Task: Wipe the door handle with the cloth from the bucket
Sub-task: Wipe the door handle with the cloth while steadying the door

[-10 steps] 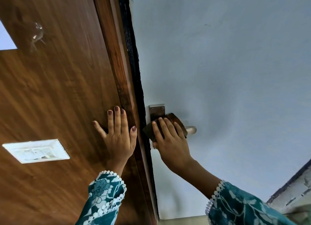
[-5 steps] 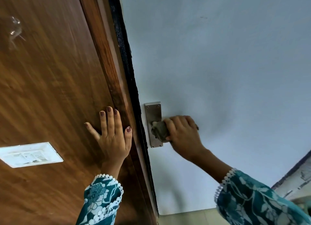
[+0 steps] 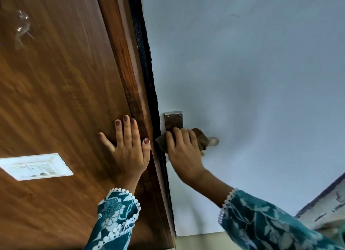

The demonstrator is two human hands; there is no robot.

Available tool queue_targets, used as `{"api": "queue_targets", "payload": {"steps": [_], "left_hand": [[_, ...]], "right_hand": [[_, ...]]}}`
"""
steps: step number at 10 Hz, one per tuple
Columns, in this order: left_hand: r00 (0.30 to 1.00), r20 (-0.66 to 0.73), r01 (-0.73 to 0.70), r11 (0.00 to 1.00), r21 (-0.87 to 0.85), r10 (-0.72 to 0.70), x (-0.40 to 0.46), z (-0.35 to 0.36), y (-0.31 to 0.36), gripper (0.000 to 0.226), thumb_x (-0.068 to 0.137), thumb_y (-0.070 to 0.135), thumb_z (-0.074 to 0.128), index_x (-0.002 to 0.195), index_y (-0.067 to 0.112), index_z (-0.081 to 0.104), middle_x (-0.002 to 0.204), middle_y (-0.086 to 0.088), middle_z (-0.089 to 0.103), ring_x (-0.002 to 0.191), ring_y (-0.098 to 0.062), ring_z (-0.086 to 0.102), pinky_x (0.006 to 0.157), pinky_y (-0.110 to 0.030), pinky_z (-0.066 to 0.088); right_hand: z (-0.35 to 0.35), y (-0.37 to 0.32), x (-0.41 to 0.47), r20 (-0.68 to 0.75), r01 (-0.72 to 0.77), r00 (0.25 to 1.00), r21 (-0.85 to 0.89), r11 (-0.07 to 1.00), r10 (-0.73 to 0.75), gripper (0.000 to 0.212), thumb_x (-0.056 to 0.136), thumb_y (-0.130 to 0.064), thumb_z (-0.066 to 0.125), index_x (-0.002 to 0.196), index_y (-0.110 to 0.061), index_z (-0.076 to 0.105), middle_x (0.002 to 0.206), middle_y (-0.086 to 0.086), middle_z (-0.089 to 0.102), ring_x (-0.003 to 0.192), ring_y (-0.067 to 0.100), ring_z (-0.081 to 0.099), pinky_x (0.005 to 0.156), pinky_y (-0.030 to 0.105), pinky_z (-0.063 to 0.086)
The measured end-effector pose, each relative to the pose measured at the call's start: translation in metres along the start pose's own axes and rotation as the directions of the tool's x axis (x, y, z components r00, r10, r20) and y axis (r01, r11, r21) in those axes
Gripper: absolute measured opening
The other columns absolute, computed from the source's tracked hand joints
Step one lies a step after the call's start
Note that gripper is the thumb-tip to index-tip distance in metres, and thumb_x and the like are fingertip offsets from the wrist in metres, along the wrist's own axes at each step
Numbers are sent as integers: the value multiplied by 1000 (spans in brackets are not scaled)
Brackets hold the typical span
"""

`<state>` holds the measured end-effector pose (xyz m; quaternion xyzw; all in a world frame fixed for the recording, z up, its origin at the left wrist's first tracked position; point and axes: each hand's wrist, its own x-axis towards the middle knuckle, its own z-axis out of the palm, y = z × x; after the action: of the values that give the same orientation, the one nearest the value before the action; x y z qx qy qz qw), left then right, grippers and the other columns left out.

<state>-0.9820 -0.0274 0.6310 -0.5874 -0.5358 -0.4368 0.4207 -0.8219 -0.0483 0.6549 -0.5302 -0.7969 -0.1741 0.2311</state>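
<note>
— What's in front of you?
— A pale blue door (image 3: 252, 81), wood panel (image 3: 56, 100) left of it.
— Your hands?
— Left hand (image 3: 128, 148) flat and spread on the wood. Right hand (image 3: 183, 148) has its grip wrapped around the brown cloth (image 3: 200, 137) on the door handle (image 3: 212, 141), below the metal plate (image 3: 173, 119).

The right hand (image 3: 183, 152) and the brown cloth (image 3: 200, 139) cover most of the door handle (image 3: 212, 141); only its tip shows. The lower metal backplate (image 3: 173, 119) is hidden. Both patterned sleeves (image 3: 113, 221) are cut by the bottom edge. The white switch plate (image 3: 35, 166) is blurred.
</note>
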Motion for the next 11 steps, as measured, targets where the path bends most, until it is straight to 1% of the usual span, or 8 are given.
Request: {"api": "queue_targets", "payload": {"steps": [2,4,6,7,8,9,10,11], "left_hand": [[1000,1,-7,1000,-7,7,1,-1,0,57,100,37,20,151,15,10,161,6,-1,148,-17,3,114,-55,-6],[1000,-17,-18,1000,-2,18,1,-1,-1,57,100,36,22,151,14,11,162,5,0,148,-18,4,114,-56,-6],[1000,-26,-15,1000,13,15,1,1,0,57,100,35,20,151,13,13,162,4,2,148,-19,6,114,-56,-5],[1000,-24,-12,1000,12,12,1,1,0,57,100,36,19,151,13,12,162,4,2,148,-19,6,114,-57,-5],[1000,-23,-17,1000,22,18,1,1,1,57,100,35,19,151,12,12,162,3,1,148,-20,5,113,-58,-4],[1000,-25,-16,1000,21,17,1,2,1,57,99,35,18,151,12,12,162,2,2,148,-20,6,113,-59,-3],[999,-28,-15,1000,25,16,0,3,1,57,99,35,18,151,11,12,162,2,2,148,-20,5,113,-59,-3],[1000,-20,-21,999,35,22,1,2,0,58,99,35,18,151,11,10,162,2,0,148,-20,4,113,-59,-4]], "right_hand": [[11,30,-8,-80,37,996,40,999,-34,41,81,-16,45,118,-8,59,112,13,64,105,34,58,98,44,40],[14,89,-19,-95,52,995,80,995,-44,43,72,-19,58,113,-6,59,106,12,64,98,35,57,91,44,40],[16,116,-25,11,-63,998,466,883,65,45,73,-23,46,114,-9,56,107,5,60,97,27,53,87,33,33],[21,108,-31,140,-286,946,785,550,292,38,77,-12,47,115,-19,48,103,5,54,92,24,53,75,36,45],[23,86,-37,288,-349,844,936,55,453,28,93,-2,43,118,-14,40,79,10,54,58,10,55,49,26,46],[22,63,-36,365,-272,734,931,-244,573,19,100,-3,33,115,-13,38,73,10,52,48,17,50,46,31,43],[23,44,-32,505,-146,670,808,-571,544,19,102,-10,29,118,-14,39,70,15,55,45,27,50,54,41,48],[28,11,-27,663,-107,652,560,-822,367,31,102,-9,31,131,-12,40,112,26,59,98,37,60,93,56,47]]}}
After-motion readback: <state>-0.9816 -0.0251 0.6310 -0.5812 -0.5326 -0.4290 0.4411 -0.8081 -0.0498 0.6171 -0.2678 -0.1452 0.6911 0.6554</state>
